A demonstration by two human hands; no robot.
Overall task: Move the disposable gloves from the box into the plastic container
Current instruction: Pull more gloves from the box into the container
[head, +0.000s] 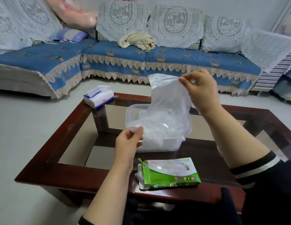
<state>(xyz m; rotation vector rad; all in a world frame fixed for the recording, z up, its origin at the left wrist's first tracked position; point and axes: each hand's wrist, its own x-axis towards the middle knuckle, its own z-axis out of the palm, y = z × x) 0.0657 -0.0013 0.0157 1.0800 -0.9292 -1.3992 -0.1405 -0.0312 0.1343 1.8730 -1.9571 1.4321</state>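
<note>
I see two bare forearms. My right hand and left hand wear no rings, gloves or watch. Both sleeves are dark, nearly black, and pushed up; the right sleeve ends in a ribbed cuff with two pale stripes.

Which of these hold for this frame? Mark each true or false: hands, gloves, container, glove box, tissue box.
1. The right hand pinches a clear glove held up above the container. True.
2. The left hand is empty. False: it pinches crumpled gloves at the container's near edge.
3. The glove box stands upright. False: it lies flat on the table, one end torn open.
4. The tissue box sits at the table's far left corner. True.
</note>
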